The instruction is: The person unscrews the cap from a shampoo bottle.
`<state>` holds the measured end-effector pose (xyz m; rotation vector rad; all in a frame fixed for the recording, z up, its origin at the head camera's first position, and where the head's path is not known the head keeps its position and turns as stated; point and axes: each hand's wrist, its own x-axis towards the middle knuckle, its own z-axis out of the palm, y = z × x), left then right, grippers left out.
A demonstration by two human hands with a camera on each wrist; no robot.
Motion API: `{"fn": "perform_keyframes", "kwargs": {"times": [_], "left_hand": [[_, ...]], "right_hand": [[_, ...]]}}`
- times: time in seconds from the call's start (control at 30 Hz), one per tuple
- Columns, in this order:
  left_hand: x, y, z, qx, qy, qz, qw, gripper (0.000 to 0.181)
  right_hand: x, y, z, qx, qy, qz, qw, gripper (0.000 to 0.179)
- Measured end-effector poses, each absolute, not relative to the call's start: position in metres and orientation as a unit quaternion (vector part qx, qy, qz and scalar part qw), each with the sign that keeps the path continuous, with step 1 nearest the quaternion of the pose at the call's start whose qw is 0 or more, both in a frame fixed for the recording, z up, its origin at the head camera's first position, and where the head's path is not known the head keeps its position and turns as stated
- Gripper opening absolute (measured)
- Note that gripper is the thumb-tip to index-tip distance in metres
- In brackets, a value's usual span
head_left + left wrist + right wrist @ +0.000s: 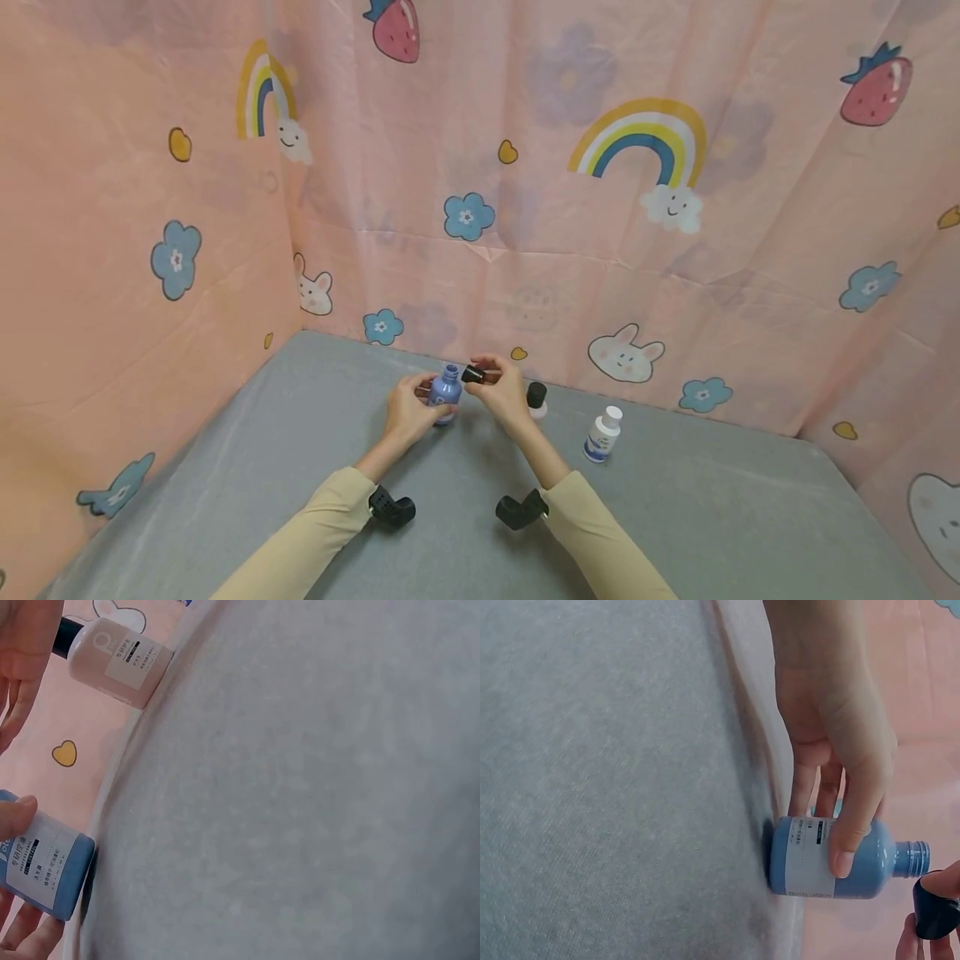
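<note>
My left hand grips a blue bottle around its body, with the thumb across the front label. The bottle stands upright on the grey table, and its threaded neck is bare. A black cap is pinched between the thumb and fingers of my right hand, just right of the bottle mouth. In the right wrist view, the cap is apart from the open neck of the blue bottle. Part of the left fingers is hidden behind the bottle.
Just beyond my right wrist stands a pale pink bottle with a black top, partly hidden by the hand in the head view. Farther right is a white bottle with a white cap. A pink patterned curtain hangs along the table's back edge.
</note>
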<state>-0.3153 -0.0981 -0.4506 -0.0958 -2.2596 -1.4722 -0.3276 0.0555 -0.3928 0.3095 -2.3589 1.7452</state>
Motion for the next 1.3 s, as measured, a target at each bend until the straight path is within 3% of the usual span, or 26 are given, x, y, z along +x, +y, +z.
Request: {"fn": "perform_keyframes", "kwargs": {"times": [1.3], "left_hand": [[-0.319, -0.109, -0.454, -0.013, -0.813, -0.537, 0.226, 0.054]], "right_hand": [[-0.333, 0.052, -0.405, 0.098, -0.822, 0.555, 0.082, 0.038]]}}
